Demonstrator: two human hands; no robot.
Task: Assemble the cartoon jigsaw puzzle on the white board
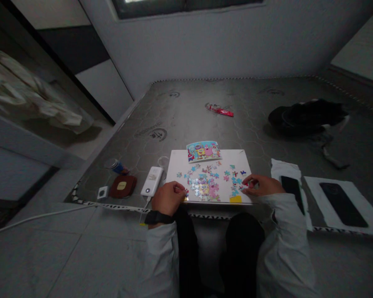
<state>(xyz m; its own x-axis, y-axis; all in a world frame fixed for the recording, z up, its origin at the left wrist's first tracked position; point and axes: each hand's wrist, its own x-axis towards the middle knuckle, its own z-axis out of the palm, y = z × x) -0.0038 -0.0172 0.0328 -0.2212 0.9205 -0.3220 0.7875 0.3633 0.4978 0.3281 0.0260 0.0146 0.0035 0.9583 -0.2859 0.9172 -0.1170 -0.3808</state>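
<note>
On a white board (177,165) lies a partly joined jigsaw puzzle (203,187), with blue, yellow and pink areas. Loose puzzle pieces (226,176) are scattered above it and along its right side. My left hand (168,198), a dark band at its wrist, rests at the board's left front corner, fingertips pinched on a small coloured puzzle piece (187,192). Over at the right edge, my right hand (264,185) has thumb and fingers closed around a small puzzle piece, mostly hidden by them. A cartoon picture card (204,152) leans at the board's back edge.
Left of the board are a white power bank (152,181) with a cable, a brown case (123,186), a small white box (102,192) and a jar (117,166). Phones (343,205) lie at right. Behind are a red wrapper (221,111) and a black cap (295,120).
</note>
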